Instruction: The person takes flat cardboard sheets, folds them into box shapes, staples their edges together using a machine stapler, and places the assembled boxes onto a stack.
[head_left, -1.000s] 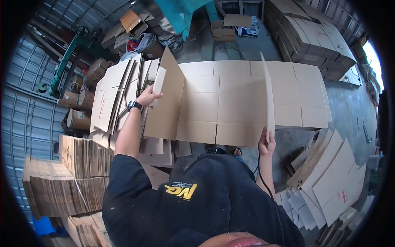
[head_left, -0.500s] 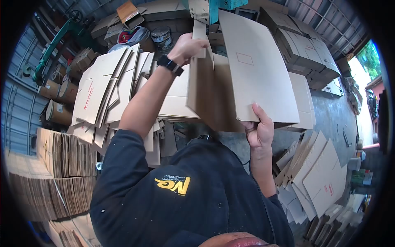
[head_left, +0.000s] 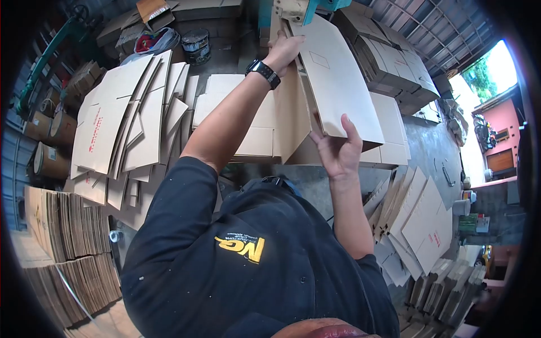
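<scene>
A partly folded cardboard box (head_left: 341, 84) stands under the metal head of a teal machine (head_left: 293, 8), its panels rising on both sides. My left hand (head_left: 282, 53), with a black watch at the wrist, is closed on the box's upper edges just below the machine head. At the lower edge of the near right panel, my right hand (head_left: 341, 149) holds the box with the thumb up on the outer face and the fingers behind it. Flat cardboard sheets (head_left: 242, 112) lie beneath and beside the box.
To the left leans a fanned pile of printed cardboard blanks (head_left: 112, 112). Bundled cardboard stacks (head_left: 73, 225) stand at lower left. More blanks (head_left: 417, 219) rest on the floor at right, and large cardboard stacks (head_left: 394, 62) stand behind. A metal can (head_left: 195, 46) is at the back.
The box's two panels have come closer together, and the box has turned. My left hand has moved right along its upper edge. The camera view has shifted somewhat.
</scene>
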`<action>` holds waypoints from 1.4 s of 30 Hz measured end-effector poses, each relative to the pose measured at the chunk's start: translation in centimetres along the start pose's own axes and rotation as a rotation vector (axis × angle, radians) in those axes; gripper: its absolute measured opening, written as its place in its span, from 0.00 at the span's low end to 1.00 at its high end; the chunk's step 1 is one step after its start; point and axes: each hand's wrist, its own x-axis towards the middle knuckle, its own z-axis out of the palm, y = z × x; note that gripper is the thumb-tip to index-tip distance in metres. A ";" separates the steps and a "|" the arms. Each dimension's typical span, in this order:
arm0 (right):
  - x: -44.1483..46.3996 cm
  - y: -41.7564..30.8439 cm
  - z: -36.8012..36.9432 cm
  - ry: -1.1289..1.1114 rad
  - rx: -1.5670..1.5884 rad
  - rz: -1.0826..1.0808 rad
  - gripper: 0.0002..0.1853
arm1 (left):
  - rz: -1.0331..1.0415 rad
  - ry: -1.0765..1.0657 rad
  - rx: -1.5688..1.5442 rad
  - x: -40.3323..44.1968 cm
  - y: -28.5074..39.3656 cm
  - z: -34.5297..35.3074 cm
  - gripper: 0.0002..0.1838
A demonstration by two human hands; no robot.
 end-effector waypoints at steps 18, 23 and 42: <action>1.2 3.6 -2.7 0.190 -0.382 0.057 0.15 | 0.011 -0.110 -0.114 -1.2 -0.7 -0.4 0.32; 0.9 4.1 -2.3 0.223 -0.402 0.057 0.15 | -0.023 0.066 -0.148 -1.9 -0.3 0.4 0.28; 1.0 4.3 -2.0 0.180 -0.393 0.065 0.15 | 0.065 0.129 0.079 1.1 -3.0 -0.3 0.42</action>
